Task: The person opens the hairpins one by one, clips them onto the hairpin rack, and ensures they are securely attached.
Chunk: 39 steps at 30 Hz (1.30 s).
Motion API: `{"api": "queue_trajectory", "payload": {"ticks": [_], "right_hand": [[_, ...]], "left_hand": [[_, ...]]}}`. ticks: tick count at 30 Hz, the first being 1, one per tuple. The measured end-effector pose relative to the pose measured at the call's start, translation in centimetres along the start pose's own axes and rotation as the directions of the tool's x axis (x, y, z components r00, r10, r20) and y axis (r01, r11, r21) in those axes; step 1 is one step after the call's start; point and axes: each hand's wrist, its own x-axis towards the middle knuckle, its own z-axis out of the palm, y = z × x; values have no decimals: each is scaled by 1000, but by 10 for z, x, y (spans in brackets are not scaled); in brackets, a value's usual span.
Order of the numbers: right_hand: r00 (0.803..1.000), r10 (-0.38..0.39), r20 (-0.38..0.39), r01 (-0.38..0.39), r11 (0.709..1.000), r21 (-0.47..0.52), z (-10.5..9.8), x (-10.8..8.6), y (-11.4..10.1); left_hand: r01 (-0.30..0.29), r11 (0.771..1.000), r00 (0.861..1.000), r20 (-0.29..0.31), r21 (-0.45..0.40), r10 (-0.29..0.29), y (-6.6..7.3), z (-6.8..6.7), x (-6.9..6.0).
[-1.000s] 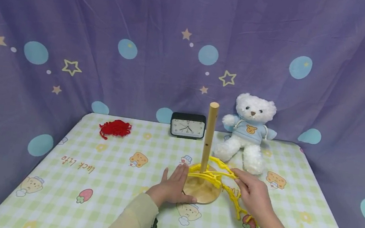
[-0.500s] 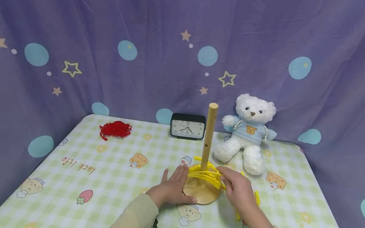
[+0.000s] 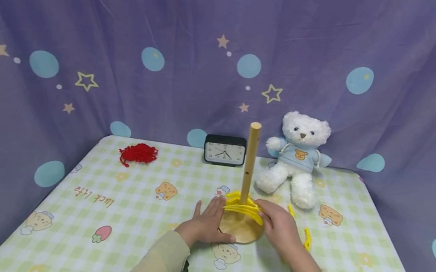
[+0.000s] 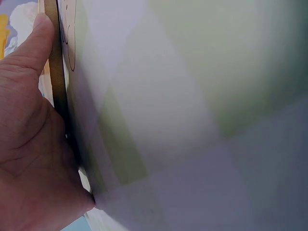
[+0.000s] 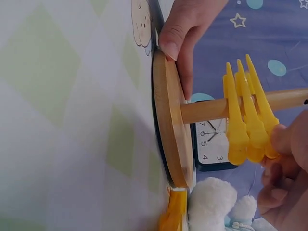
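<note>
A wooden pole stands upright on a round wooden base at the front middle of the table. My left hand rests on the base's left side, fingers straight, thumb along its front rim; the left wrist view shows the thumb against the rim. Several yellow curved, tapered strips lie around the lower pole, one above another. My right hand pinches their right end; in the right wrist view, finger and thumb touch the rounded ends of the strips. More yellow pieces lie behind that hand, partly hidden.
A black-framed clock stands at the back middle. Beside it sits a white teddy bear in a blue top, just behind my right hand. A heap of red yarn lies at the back left. The checked cloth covers the table.
My right hand has moved left toward the pole, bringing in the yellow strip that stretched out to the right. The left hand has stayed on the base.
</note>
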Motion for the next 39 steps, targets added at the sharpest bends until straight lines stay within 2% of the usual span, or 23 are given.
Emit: {"api": "queue_trajectory", "payload": {"ticks": [5,10,21,34,37,39], "right_hand": [[999,-10,43,10,1000,9,-3,-2,1],[999,2,48,-2,1000,2,-10,-8,2],[990,120,78,-118,993,-27,-32,-30,18],[961,263,81,-256,963,-84,-54,-60,44],[946,307,99,-297,949,-104,-57,-65,47],[928,351,122,-336,933,-125,-60,-68,49]], "left_hand": [[4,1000,1000,-1,-4,-4,2,-4,-5],[-11,1000,1000,-8,0,11,3,-3,-3],[1,1000,1000,-4,-12,-1,2,0,-2],[0,1000,1000,-2,-13,0,1,0,0],[-1,1000,1000,-3,-5,1,1,0,-1],[-1,1000,1000,4,5,1,3,-2,-3]]}}
